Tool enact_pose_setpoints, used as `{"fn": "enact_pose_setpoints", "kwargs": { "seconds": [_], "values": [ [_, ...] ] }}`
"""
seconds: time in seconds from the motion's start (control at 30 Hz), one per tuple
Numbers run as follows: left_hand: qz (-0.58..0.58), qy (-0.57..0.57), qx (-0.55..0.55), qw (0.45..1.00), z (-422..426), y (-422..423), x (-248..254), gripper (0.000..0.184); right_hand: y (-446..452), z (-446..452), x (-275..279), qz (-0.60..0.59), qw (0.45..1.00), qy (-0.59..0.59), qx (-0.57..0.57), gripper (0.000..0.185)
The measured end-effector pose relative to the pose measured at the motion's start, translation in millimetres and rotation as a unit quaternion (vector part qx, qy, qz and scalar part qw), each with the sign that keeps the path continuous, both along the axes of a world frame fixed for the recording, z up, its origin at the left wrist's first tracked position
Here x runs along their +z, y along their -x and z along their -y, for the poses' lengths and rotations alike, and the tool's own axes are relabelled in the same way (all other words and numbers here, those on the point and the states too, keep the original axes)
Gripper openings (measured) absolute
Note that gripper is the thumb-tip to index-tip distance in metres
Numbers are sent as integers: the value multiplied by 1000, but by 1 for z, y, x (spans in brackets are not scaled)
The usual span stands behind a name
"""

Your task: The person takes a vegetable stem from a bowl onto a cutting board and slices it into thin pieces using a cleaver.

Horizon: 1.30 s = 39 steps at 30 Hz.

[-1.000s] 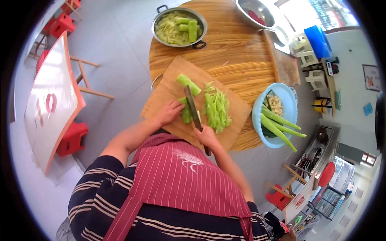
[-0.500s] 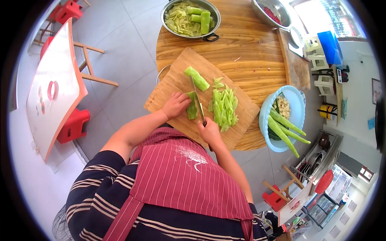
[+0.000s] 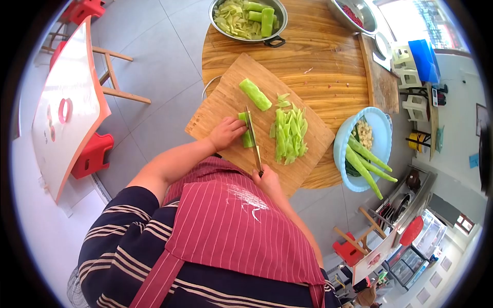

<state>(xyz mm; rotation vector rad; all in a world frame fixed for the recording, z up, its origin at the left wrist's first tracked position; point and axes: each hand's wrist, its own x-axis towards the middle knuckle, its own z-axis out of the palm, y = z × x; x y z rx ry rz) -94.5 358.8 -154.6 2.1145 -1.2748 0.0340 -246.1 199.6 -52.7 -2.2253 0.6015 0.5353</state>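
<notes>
My right hand [image 3: 268, 180] grips the handle of a kitchen knife [image 3: 253, 136], its blade pointing away from me. Against the blade's left side lies a short piece of peeled green celtuce-like stem [image 3: 247, 139], held down by the bent fingers of my left hand [image 3: 229, 132]. Both are on a wooden cutting board [image 3: 215, 115] set at an angle. A thicker, uncut stem piece [image 3: 255, 94] lies farther up the board. To the right of the knife is a heap of thin green slices [image 3: 290, 134].
A metal pan [image 3: 280, 38] with slices and stem chunks stands at the far table edge. On the right, a light-blue basin [image 3: 381, 164] holds long green vegetables [image 3: 363, 169] and pale chopped bits. A steel bowl [image 3: 367, 23] with red pieces sits at the back right.
The knife has drawn back toward me along the stem piece, with my right hand slightly lower. My left hand still presses on the piece. The whole view has shifted a little.
</notes>
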Motion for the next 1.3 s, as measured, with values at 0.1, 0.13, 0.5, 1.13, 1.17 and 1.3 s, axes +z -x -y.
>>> {"fn": "enact_pose_setpoints", "kwargs": {
  "seconds": [0.1,0.13,0.5,1.13,1.17,1.3],
  "values": [
    [-7,6,-3,1000,0,0,-1,29,3,-2,-3,11,1000,13,7,26],
    [-6,6,-4,1000,0,0,-3,29,2,-2,-4,-8,1000,21,17,25],
    [2,-1,0,1000,4,-2,-5,29,-48,-7,-32,-13,999,46,5,26],
    [24,3,46,999,4,5,0,21,-30,-6,15,-93,990,88,65,29],
    [30,6,49,998,4,5,0,22,-35,-7,10,-92,990,84,59,28],
    [14,-14,38,999,4,3,-1,23,-62,-9,-25,-27,996,61,62,26]
  ]
}}
